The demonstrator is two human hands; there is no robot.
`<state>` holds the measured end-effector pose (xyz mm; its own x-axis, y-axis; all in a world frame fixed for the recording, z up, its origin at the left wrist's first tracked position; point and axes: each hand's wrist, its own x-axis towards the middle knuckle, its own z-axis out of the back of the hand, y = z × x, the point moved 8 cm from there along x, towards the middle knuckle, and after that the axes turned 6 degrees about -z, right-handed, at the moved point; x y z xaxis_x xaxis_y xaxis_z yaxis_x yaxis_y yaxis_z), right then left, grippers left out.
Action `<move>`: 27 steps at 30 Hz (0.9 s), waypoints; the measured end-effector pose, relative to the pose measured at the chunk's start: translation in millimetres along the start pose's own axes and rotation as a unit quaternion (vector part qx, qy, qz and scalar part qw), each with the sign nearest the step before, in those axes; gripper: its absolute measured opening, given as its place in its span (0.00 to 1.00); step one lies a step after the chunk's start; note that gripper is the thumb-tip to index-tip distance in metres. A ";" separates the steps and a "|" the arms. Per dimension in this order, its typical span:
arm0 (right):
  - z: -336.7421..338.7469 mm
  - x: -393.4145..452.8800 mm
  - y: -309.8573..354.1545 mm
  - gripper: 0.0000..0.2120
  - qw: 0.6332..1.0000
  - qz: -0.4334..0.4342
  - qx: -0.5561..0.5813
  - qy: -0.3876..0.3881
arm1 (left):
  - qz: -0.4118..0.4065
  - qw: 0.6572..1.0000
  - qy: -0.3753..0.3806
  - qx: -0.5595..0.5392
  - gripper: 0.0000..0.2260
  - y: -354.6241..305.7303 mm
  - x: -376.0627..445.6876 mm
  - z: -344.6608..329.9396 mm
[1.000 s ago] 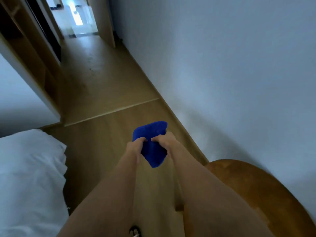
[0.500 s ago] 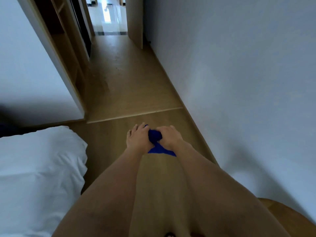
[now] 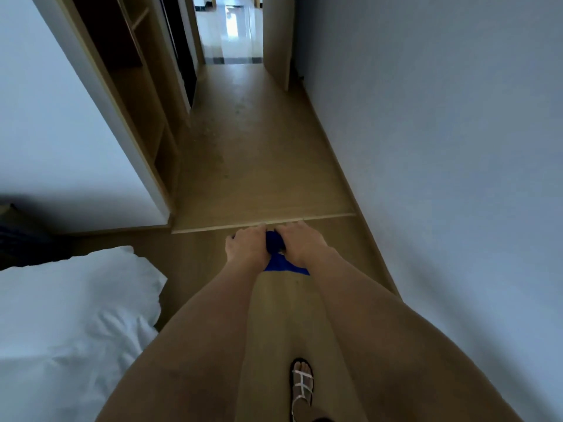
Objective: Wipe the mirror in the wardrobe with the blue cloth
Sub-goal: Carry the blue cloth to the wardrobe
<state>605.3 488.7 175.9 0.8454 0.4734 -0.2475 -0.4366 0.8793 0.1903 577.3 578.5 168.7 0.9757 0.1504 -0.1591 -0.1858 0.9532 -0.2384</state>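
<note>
Holding the blue cloth (image 3: 278,261) bunched between both hands out in front of you, you have the tool ready but none of the wiping done. Your left hand (image 3: 246,246) curls round the cloth's left side and your right hand (image 3: 303,243) closes over its right side, with a flat corner hanging down beneath the right wrist. You stand on the wooden floor (image 3: 259,153) of a narrow passage, the white bed (image 3: 67,315) low at your left and a plain wall (image 3: 441,147) along your right. The wardrobe (image 3: 134,95) is ahead on your left, its open shelves showing wood and shadow; no mirror can be made out in it from here, so I cannot say which part carries the glass. Judging by this, you are at the approach stage: the cloth is secured, the walk to the wardrobe is only partly covered, and finding the mirror, spreading the cloth flat and every wiping stroke are left to do.
</note>
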 end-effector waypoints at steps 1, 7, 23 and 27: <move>9.3 17.4 -9.0 0.11 1.000 0.000 0.002 -0.006 | 0.001 1.000 -0.002 0.006 0.08 -6.0 19.7 5.4; 60.5 117.5 -52.1 0.12 0.999 0.024 -0.033 -0.035 | 0.036 0.999 -0.018 -0.006 0.09 -26.7 128.8 29.9; 120.0 372.2 -72.6 0.13 0.998 0.043 -0.043 -0.032 | 0.048 0.998 -0.031 -0.012 0.08 26.2 381.3 72.6; 138.5 447.7 -57.4 0.14 0.998 0.044 -0.046 -0.025 | 0.055 0.998 -0.028 -0.009 0.10 58.7 452.4 96.6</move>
<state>1051.5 642.9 185.8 0.8155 0.5483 -0.1850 -0.5348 0.8363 0.1210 1019.1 727.9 175.3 0.9539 0.2693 -0.1325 -0.2946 0.9249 -0.2404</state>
